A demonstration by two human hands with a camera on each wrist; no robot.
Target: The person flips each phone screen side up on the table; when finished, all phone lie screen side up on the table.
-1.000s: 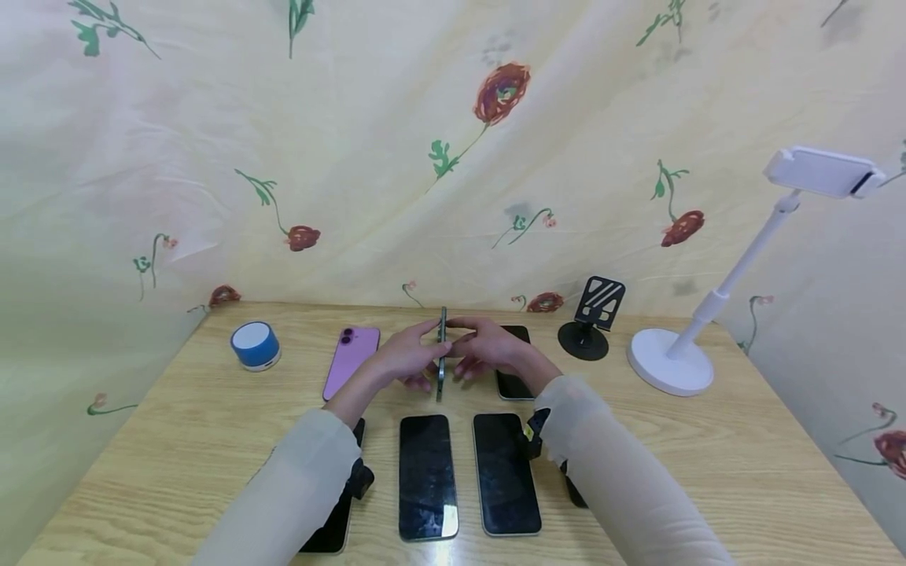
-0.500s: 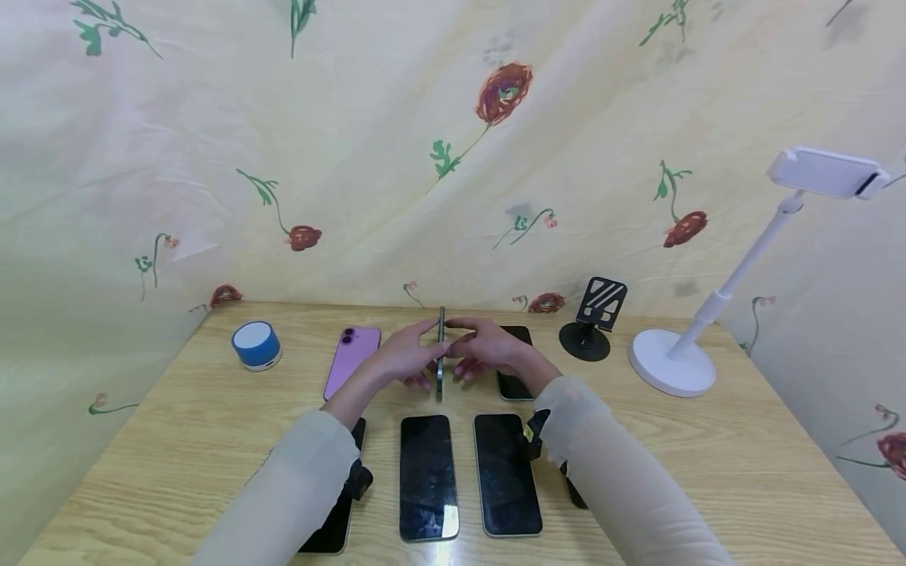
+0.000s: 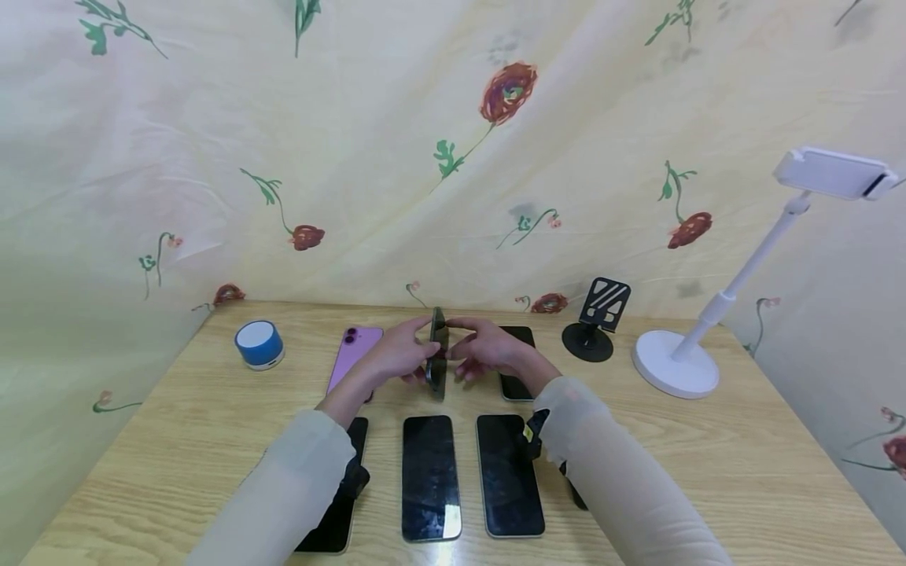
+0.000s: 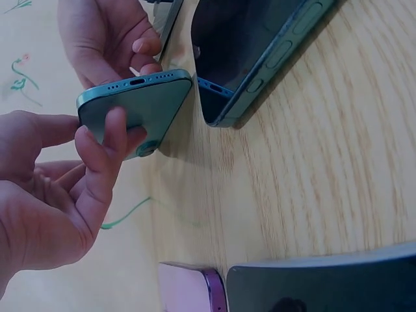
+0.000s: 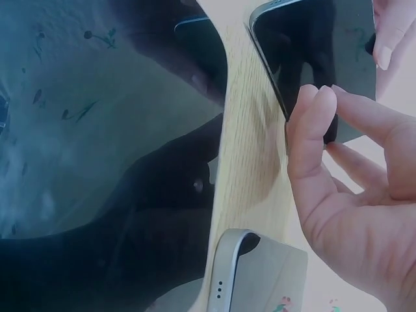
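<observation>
A green smartphone [image 3: 437, 381] stands on its long edge between my two hands, turned so part of its face shows. My left hand [image 3: 399, 352] holds it from the left; in the left wrist view bent fingers lie against the back of the green smartphone [image 4: 146, 107], whose port end faces that camera. My right hand [image 3: 490, 346] grips from the other side, index fingertip at the upper end in the head view. In the right wrist view, curled fingers of the right hand [image 5: 344, 175] overlap the dark screen of the smartphone [image 5: 299, 39].
Behind my left wrist lies a purple phone [image 3: 357, 346]. Dark phones [image 3: 432, 479] lie screen up in front, some partly under my sleeves, and another phone [image 3: 518, 387] beyond my right hand. A blue cylinder [image 3: 259, 344], black stand [image 3: 589, 339] and white stand [image 3: 675, 365] stand around.
The smartphone has turned from edge-on to slightly angled, so its face now shows. My left hand has shifted a little left; the right hand stays almost in place.
</observation>
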